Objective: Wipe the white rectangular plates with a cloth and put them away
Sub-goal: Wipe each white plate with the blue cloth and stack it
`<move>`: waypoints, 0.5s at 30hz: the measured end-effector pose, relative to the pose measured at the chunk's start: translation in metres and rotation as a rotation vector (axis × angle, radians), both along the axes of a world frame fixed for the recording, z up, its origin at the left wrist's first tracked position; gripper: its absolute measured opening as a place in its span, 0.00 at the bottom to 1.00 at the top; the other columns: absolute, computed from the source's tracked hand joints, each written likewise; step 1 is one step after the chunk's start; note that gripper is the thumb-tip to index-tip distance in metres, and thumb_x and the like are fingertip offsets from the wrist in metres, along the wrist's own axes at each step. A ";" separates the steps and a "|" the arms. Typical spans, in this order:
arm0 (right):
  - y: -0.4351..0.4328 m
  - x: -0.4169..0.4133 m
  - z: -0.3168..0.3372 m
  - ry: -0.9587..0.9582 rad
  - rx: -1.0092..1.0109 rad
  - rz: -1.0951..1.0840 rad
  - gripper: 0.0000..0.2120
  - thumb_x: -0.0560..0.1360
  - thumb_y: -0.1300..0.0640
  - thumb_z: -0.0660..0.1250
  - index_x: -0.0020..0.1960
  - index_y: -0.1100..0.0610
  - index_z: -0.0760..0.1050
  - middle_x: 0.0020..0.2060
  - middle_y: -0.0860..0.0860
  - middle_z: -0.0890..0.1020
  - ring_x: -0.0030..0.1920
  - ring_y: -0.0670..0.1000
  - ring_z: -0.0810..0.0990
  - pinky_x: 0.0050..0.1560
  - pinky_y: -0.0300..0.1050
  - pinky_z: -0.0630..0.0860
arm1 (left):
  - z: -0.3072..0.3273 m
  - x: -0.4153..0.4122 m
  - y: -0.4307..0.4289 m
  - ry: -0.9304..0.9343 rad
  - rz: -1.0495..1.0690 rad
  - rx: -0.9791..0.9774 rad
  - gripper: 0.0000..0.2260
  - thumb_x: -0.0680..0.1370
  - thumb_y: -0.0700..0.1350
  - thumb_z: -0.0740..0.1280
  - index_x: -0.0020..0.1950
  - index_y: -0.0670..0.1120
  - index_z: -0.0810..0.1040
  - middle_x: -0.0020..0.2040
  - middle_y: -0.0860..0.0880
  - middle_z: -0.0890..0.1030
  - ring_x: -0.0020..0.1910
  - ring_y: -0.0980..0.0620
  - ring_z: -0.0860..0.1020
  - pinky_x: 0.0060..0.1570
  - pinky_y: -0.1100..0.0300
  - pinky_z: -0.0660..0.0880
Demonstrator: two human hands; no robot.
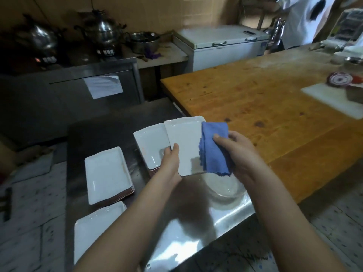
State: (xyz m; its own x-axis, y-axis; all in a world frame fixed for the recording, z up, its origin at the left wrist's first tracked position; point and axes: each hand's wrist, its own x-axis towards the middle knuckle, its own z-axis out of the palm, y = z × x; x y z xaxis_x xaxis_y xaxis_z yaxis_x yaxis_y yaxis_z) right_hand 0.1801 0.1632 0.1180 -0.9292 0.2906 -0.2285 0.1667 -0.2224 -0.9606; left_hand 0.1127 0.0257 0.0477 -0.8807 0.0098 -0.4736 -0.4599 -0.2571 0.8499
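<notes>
Two surfaces meet, a wooden one at two o'clock and a steel one with plate stacks at nine o'clock, above which both forearms reach forward, the left hand gripping a white plate while the right hand presses a blue cloth on its right edge.

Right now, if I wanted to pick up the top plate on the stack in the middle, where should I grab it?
Probably by a long edge of the top plate, coming from above: it lies flat on its stack, and the raised rim gives fingers a lip to hook under.
</notes>
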 end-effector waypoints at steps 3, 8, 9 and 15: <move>-0.047 -0.012 0.015 -0.022 0.026 0.203 0.07 0.74 0.58 0.70 0.50 0.57 0.76 0.41 0.54 0.83 0.37 0.50 0.84 0.34 0.44 0.79 | 0.006 0.007 -0.036 -0.013 0.089 0.092 0.09 0.81 0.52 0.57 0.57 0.50 0.70 0.50 0.46 0.78 0.43 0.46 0.79 0.42 0.52 0.78; -0.129 -0.026 0.004 -0.092 0.359 0.423 0.06 0.73 0.56 0.71 0.44 0.52 0.73 0.40 0.49 0.80 0.41 0.47 0.80 0.40 0.42 0.77 | 0.019 0.024 -0.109 -0.033 0.156 0.103 0.16 0.81 0.54 0.55 0.60 0.46 0.74 0.54 0.42 0.80 0.40 0.49 0.81 0.34 0.56 0.79; -0.142 -0.028 0.000 -0.062 0.500 0.423 0.07 0.73 0.55 0.71 0.43 0.51 0.72 0.38 0.46 0.78 0.40 0.45 0.78 0.37 0.39 0.74 | 0.021 0.029 -0.123 -0.048 0.192 0.099 0.17 0.81 0.55 0.55 0.62 0.46 0.73 0.55 0.41 0.80 0.43 0.46 0.81 0.39 0.53 0.79; -0.211 -0.027 -0.012 0.244 1.213 0.472 0.19 0.74 0.53 0.68 0.61 0.58 0.71 0.57 0.56 0.75 0.59 0.57 0.71 0.52 0.44 0.67 | 0.038 0.064 -0.193 0.036 0.339 0.086 0.11 0.82 0.52 0.55 0.56 0.49 0.72 0.49 0.44 0.81 0.42 0.45 0.82 0.40 0.50 0.80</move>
